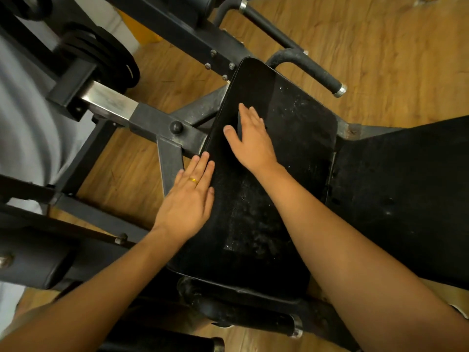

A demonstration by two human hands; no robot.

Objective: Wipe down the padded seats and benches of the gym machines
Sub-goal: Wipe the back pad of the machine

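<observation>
A black padded seat point(286, 158) fills the middle of the view, its surface speckled with pale marks. A second black pad point(406, 199) adjoins it on the right. My right hand point(251, 138) lies flat on the far part of the seat, fingers straight and spread. A small dark shape shows between its thumb and fingers; I cannot tell whether it is a cloth. My left hand point(190, 196), wearing a gold ring, rests flat on the seat's left edge with fingers straight and holds nothing.
The machine's dark steel frame point(162, 128) runs left of the seat, with black weight plates point(106, 54) at the upper left. Two padded handles point(312, 69) stick out beyond the seat. A roller bar point(253, 316) sits below it. Wooden floor point(380, 47) surrounds the machine.
</observation>
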